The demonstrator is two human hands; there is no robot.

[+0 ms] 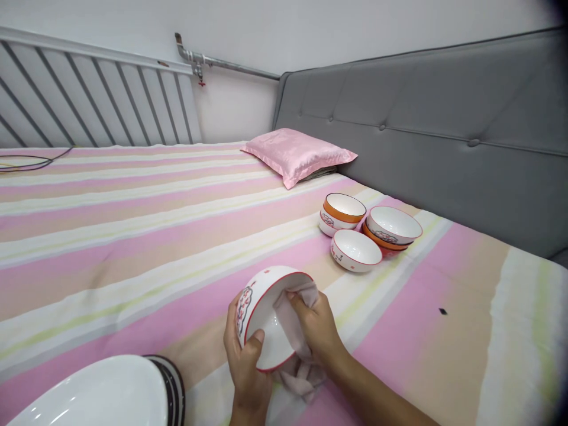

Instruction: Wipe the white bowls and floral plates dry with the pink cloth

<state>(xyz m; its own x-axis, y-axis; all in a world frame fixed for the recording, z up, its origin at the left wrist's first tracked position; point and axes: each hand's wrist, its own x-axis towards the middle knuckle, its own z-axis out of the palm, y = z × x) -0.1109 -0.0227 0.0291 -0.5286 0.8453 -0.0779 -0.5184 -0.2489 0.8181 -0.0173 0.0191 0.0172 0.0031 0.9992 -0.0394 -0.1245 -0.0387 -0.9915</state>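
Note:
My left hand [245, 361] grips a white bowl [265, 307] with a red rim and a red pattern, tilted on its side above the bed. My right hand [317, 328] presses a pale pink cloth [296, 340] into the inside of that bowl, fingers closed on the cloth. The cloth hangs down below the bowl, over my right wrist.
Several more bowls, white and orange, sit on the striped sheet [133, 236] at the right: a stack [341, 213], another stack [393, 228] and a single bowl [355, 249]. White plates [102, 393] lie at the lower left. A pink pillow [298, 154] rests by the grey headboard [444, 136].

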